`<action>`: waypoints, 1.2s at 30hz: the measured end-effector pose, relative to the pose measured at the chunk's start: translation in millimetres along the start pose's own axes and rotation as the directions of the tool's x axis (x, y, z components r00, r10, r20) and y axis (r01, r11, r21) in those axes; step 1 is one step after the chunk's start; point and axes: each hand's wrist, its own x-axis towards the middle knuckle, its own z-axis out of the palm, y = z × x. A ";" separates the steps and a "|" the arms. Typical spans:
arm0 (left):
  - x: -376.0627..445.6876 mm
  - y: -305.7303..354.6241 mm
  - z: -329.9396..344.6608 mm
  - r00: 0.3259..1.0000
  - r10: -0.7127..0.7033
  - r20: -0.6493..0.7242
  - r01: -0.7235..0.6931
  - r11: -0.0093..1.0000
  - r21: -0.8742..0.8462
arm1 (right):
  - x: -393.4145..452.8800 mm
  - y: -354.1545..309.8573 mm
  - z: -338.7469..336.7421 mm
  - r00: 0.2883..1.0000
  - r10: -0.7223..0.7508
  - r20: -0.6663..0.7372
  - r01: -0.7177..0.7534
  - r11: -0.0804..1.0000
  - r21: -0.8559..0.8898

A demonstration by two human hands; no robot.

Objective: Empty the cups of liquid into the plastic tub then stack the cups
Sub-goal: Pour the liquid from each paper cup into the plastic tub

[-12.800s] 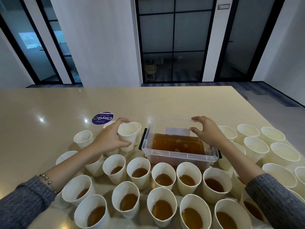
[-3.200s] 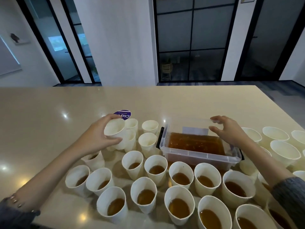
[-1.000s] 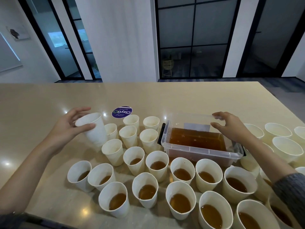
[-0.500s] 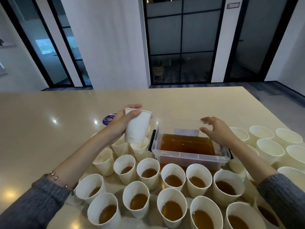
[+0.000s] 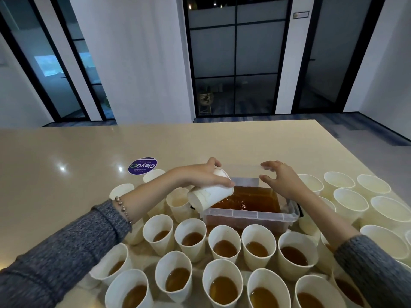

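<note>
Left hand point(image 5: 200, 174) grips a tipped paper cup point(image 5: 210, 194) over the plastic tub's point(image 5: 251, 215) left end; right hand point(image 5: 282, 181), fingers spread, rests on its far-right rim

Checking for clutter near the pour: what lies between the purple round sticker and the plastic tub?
In the head view, the left hand gripping the tipped cup lies between the sticker and tub.
</note>
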 end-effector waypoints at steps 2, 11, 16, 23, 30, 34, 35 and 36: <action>5.6 3.1 0.0 0.999 -0.023 0.035 0.023 1.000 0.010 | -0.1 -0.2 0.0 1.000 0.004 0.000 -0.004 1.000 0.005; 12.7 9.4 -14.5 0.950 -0.144 0.276 0.204 0.957 -0.205 | -0.4 -0.8 -0.1 1.000 -0.001 -0.001 0.001 1.000 0.006; 13.0 -3.3 -20.0 0.976 -0.121 0.184 0.186 0.899 -0.398 | 0.4 -0.3 -0.7 1.000 -0.001 0.000 0.001 1.000 0.001; -29.2 -20.1 -13.2 0.938 0.165 -0.306 -0.241 0.943 -0.229 | -1.0 -0.4 -0.7 1.000 0.005 0.002 -0.005 1.000 0.001; -97.9 -82.5 -41.4 0.795 0.029 -0.605 -0.208 0.951 -0.228 | -0.5 0.9 -0.2 1.000 0.008 0.000 -0.008 1.000 0.005; -132.8 -143.9 -50.8 0.642 -0.144 -0.753 -0.018 0.979 -0.202 | -0.2 1.0 0.8 1.000 0.005 -0.003 -0.005 1.000 0.003; -140.7 -160.0 -49.5 0.607 -0.183 -0.774 0.025 0.977 -0.211 | -0.5 0.7 1.0 1.000 0.004 -0.002 -0.004 1.000 0.003; -147.9 -175.9 -46.9 0.586 -0.227 -0.778 0.064 0.970 -0.235 | -0.3 0.4 1.4 1.000 0.006 -0.004 -0.006 1.000 0.004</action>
